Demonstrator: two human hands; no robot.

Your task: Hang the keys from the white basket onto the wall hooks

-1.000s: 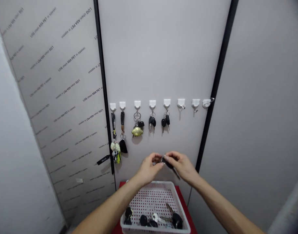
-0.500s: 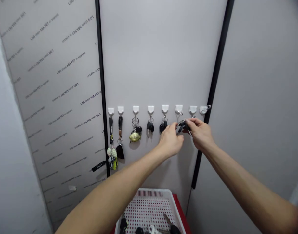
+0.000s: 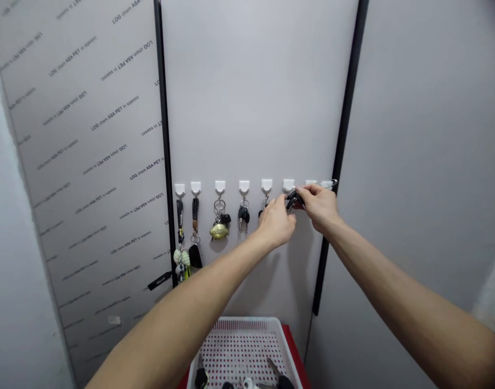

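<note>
Both my hands are raised to a row of white wall hooks. My left hand and my right hand pinch a black key set between them, right under the sixth white hook. The fingers of both hands are closed on it. The hooks to the left carry keys: a black strap with charms, a braided strap with a black fob, a gold ball keyring and black keys. The fifth hook's keys are mostly hidden behind my left hand.
A white perforated basket with several black keys in it sits below on a red surface. Two more hooks lie right of my hands, by a black vertical strip. The left panel bears printed protective film.
My hands rose from above the basket to the hook row with the key set, then shifted slightly up and left to the sixth hook. The view tilted upward.
</note>
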